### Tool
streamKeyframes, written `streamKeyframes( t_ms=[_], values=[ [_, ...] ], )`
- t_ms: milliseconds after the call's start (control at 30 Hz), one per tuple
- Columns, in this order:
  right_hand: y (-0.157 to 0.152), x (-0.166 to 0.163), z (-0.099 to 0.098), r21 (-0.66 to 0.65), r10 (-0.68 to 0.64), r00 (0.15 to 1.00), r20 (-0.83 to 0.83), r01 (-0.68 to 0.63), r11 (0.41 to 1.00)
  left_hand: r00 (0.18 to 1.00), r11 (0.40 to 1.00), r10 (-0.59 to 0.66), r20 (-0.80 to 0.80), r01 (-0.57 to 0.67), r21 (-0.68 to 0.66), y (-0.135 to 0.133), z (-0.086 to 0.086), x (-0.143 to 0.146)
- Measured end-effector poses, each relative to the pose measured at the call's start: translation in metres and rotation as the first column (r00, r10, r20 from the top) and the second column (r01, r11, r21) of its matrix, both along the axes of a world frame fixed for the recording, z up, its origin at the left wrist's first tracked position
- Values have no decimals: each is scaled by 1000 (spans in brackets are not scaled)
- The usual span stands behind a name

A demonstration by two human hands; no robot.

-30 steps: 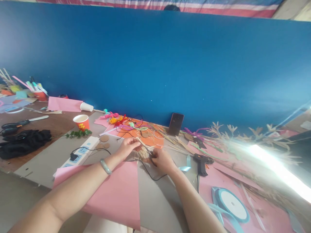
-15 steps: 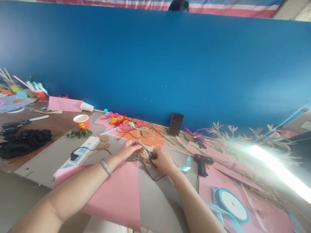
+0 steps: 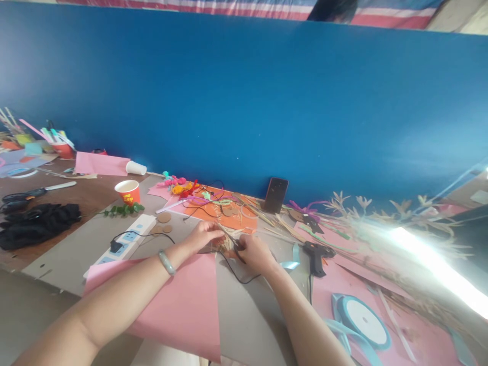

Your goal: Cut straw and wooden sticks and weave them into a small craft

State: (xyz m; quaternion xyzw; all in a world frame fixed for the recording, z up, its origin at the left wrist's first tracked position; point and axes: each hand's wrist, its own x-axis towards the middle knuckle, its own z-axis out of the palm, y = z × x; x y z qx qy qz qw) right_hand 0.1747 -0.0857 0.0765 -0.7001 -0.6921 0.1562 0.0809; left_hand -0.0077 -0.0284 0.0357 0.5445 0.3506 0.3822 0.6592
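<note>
My left hand, with a pale green bangle on the wrist, pinches a small bundle of dried straw lying on the grey board. My right hand is closed around a small black tool whose thin black cord loops toward me. The tool's tip touches the straw between both hands. What the tool is stays hidden by my fingers. A pink paper sheet lies under my left forearm.
A black glue gun rests right of my hand, near pale blue ribbon spools. A power strip, a red paper cup, a phone against the blue partition, and dried stalks surround me. Someone's head shows above the partition.
My left hand has dropped slightly and closed in on the straw bundle toward my right hand. The head above the partition has moved to the right.
</note>
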Motion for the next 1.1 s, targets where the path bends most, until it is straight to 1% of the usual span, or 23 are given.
streamKeyframes(
  t_ms=[333, 633, 833, 933, 1000, 1100],
  values=[
    [0, -1, 2, -33, -10, 999, 43, 12, 999, 1000, 999, -4, -4, 4, -41, 2, -3, 1],
    [1, -2, 0, -26, -14, 999, 44, 15, 1000, 999, 1000, 23, -42, -23, -11, 2, -3, 2],
    [1, -4, -4, -34, -5, 999, 44, 7, 999, 994, 1000, 27, -107, -26, 16, 4, -6, 4],
    [3, -3, -8, 5, -23, 1000, 2, 23, 1000, 989, 995, 83, -123, -77, 57, 5, -7, 5],
    [6, 0, -10, 78, -37, 999, -34, 40, 996, 984, 988, 136, -112, -126, 90, 7, -7, 4],
    [10, 3, -10, 208, -70, 993, -94, 89, 974, 974, 970, 210, -83, -197, 144, 11, -7, 0]
  ],
)
